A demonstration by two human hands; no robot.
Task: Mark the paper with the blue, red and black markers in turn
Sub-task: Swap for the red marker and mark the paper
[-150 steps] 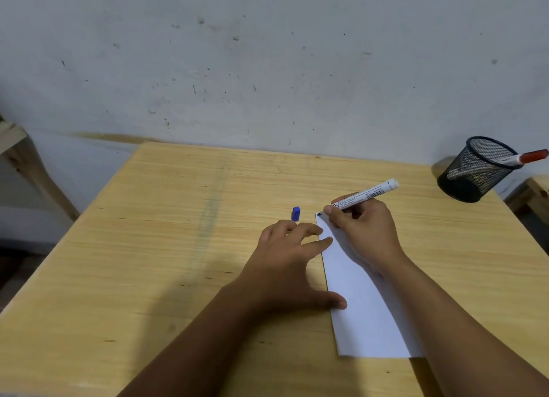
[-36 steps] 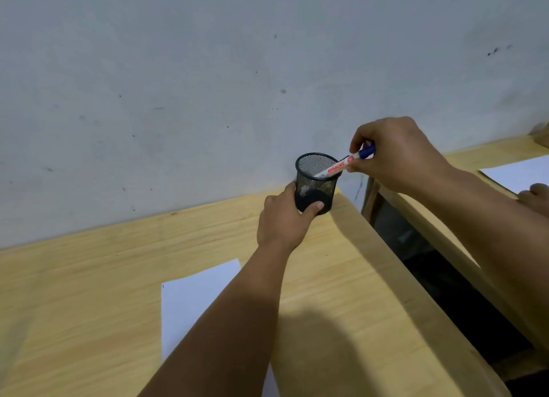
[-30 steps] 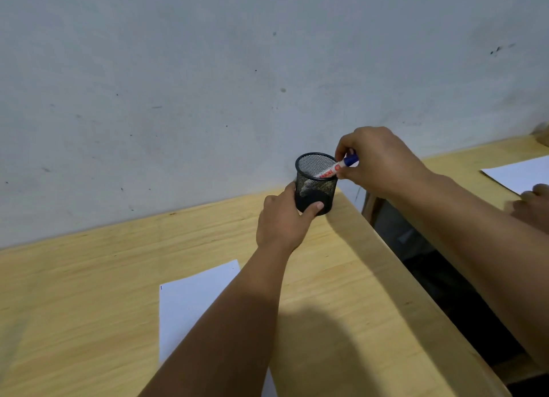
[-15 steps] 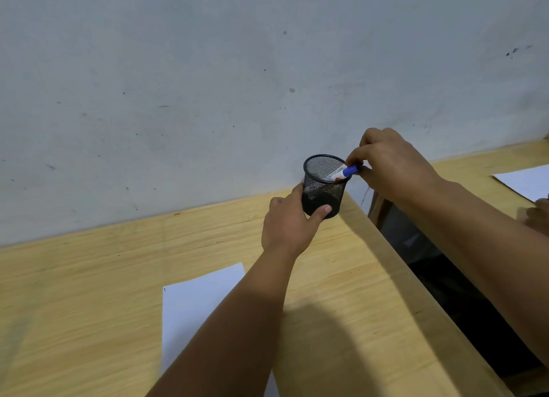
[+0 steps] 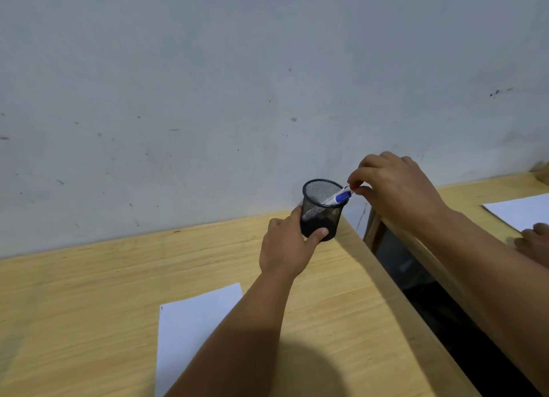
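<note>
A black mesh pen holder [image 5: 322, 215] stands at the far right corner of the wooden table [image 5: 89, 277]. My left hand [image 5: 286, 248] grips its base. The blue marker [image 5: 341, 197] leans inside the holder, only its blue cap above the rim. My right hand [image 5: 398, 191] hovers just right of the holder, thumb and forefinger pinched at the cap's end. The white paper [image 5: 190, 331] lies near the table's front, partly under my left forearm, with a small dark mark at its far left corner. I see no red or black marker.
The grey wall rises right behind the table. A dark gap [image 5: 430, 292] separates this table from a second wooden table on the right, where another sheet of paper [image 5: 523, 212] lies with another person's hand [image 5: 534, 242] beside it.
Five seconds ago my right hand held the uncapped blue marker on the paper. Over the last second the capped marker has slid deeper into the holder, which my left hand keeps steady.
</note>
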